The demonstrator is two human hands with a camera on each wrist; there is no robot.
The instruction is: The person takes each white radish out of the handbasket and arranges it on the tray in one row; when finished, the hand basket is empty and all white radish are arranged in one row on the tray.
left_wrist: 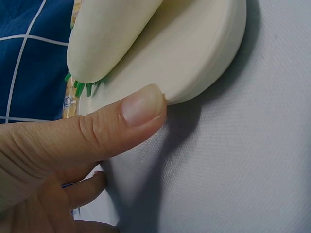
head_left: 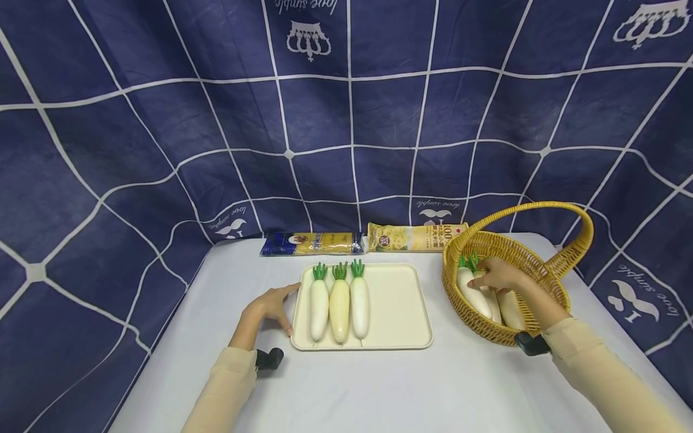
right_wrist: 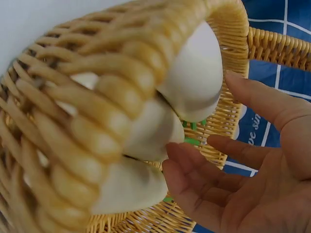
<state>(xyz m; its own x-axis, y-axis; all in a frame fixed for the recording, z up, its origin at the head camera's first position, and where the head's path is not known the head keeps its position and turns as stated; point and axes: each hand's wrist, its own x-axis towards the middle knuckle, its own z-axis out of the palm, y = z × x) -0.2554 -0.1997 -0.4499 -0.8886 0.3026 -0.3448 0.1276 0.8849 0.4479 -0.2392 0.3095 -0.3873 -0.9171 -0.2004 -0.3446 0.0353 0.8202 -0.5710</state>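
Right hand (head_left: pixel 500 275): inside the wicker basket (head_left: pixel 452 282), over three white radishes (head_left: pixel 473 294). Its grip is spread, thumb apart from fingers. The fingertips lie close to the middle radish; whether they touch it cannot be told.

Left hand (head_left: pixel 267 305): at the left end of the cream tray (head_left: pixel 395 307), grip spread, thumb against the rim.

Risks, as judged. The basket radishes lie side by side and look smooth; a shallow hold near one end could let one slip or drag its neighbour. The green tops (head_left: pixel 473 260) could snag in the weave. A sideways pull against the wall could tip the basket. Uneven thumb pressure could shift the tray and roll its three radishes (head_left: pixel 340 313), which lie in a row in its left half.

Surroundings: a blue packet (head_left: pixel 311 243) and a yellow packet (head_left: pixel 414 238) lie along the far edge of the bench (head_left: pixel 406 391), before a blue curtain (head_left: pixel 379 120). Obstructions: the near basket rim passes beneath the right forearm, with a black wrist fitting (head_left: pixel 533 344) beside it; the handle (head_left: pixel 541 206) arches beyond the hand.
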